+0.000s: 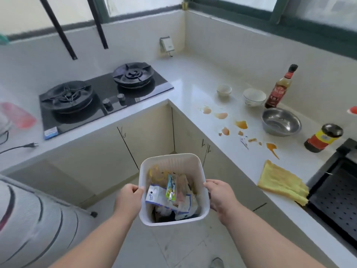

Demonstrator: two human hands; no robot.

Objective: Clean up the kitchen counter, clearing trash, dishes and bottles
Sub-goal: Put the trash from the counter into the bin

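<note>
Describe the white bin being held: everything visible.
The white bin is a squarish plastic basket with rounded corners and ribbed inner walls, open-topped with no lid. It is held upright above the floor in front of the corner cabinets. The left hand grips its left rim, the right hand its right rim. Inside lie crumpled wrappers: a white-and-blue packet, a green-yellow sachet, and something orange.

both arms extended, left hand point(129, 198) and right hand point(220, 194) apparently curled, gripping.

One head-worn wide-angle view looks forward and steeply down from standing height, close over the forearms, facing the L-shaped table point(193, 89) corner and far window.
</note>
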